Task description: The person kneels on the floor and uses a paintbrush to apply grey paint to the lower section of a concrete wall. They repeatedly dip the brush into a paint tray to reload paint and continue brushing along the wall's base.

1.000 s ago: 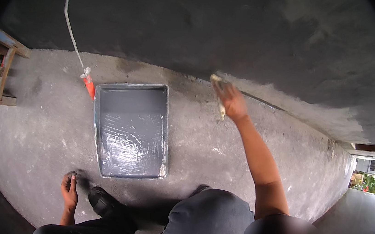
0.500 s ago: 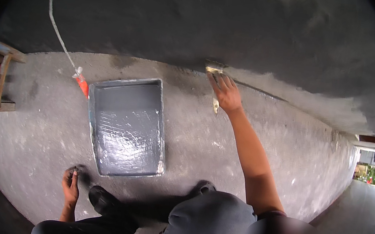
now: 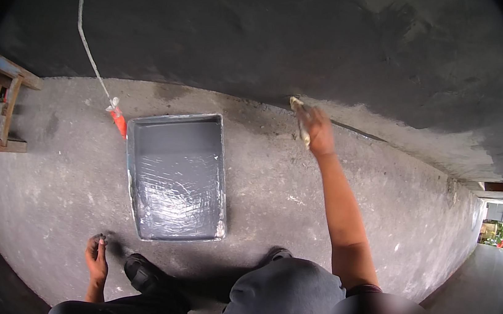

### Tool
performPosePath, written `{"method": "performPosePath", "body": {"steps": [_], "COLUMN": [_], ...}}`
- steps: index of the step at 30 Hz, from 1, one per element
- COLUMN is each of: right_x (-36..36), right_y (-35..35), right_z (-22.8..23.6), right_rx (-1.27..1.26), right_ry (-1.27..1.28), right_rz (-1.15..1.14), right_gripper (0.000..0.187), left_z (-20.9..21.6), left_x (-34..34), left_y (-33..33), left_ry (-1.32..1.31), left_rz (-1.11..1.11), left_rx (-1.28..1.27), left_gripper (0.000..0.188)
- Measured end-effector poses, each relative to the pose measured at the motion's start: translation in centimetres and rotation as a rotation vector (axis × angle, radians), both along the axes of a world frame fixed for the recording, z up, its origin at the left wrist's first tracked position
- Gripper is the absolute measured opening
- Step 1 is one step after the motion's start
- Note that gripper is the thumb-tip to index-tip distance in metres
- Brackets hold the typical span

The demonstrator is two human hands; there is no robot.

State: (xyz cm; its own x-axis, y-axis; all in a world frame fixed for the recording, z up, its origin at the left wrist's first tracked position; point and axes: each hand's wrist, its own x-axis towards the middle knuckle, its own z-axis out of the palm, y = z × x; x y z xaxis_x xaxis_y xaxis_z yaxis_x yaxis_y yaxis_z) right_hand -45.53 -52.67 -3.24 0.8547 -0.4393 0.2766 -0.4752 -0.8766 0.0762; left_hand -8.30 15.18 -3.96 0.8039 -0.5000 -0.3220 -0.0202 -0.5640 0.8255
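Observation:
My right hand (image 3: 319, 132) is closed around a paintbrush (image 3: 304, 133) with a pale handle. The brush's tip is at the foot of the dark grey wall (image 3: 203, 34), where it meets the floor; the bristles are barely visible. Low on the left, my left hand (image 3: 97, 260) hovers near my shoe, thumb and fingers pressed together; whatever they hold, if anything, cannot be made out. Between my hands lies a paint tray (image 3: 224, 182) coated with wet grey paint.
A long wire rod (image 3: 88, 51) with an orange-red grip (image 3: 118, 122) leans beside the tray. A wooden stool-like frame (image 3: 9, 108) stands far left. My shoe (image 3: 140, 273) rests on the concrete floor (image 3: 282, 210). Lighter, thinly coated wall (image 3: 385, 126) extends right of the brush.
My right hand has moved slightly right and down with the paintbrush, which has turned from flat-on to narrow. The whole view has shifted a little; my left hand keeps its pose.

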Motion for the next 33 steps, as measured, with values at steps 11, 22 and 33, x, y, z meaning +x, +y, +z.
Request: {"method": "performPosePath", "body": {"steps": [11,22,33], "right_x": [-0.6,0.6,0.1], "right_y": [0.8,0.4,0.4], "right_z": [0.9,-0.2,1.3], "right_rx": [-0.144,-0.041,0.039], "right_ry": [-0.035,-0.068,0.039], "right_rz": [0.061,0.009,-0.028], "right_gripper": [0.069,0.066,0.072], "left_z": [-0.3,-0.6,-0.4], "left_x": [0.7,0.7,0.6], "left_y": [-1.8,0.0,0.6], "left_ry": [0.019,-0.026,-0.018], "left_rz": [-0.061,-0.058,-0.040], "left_rx": [0.076,0.036,0.063], "left_gripper": [0.027,0.026,0.026]}}
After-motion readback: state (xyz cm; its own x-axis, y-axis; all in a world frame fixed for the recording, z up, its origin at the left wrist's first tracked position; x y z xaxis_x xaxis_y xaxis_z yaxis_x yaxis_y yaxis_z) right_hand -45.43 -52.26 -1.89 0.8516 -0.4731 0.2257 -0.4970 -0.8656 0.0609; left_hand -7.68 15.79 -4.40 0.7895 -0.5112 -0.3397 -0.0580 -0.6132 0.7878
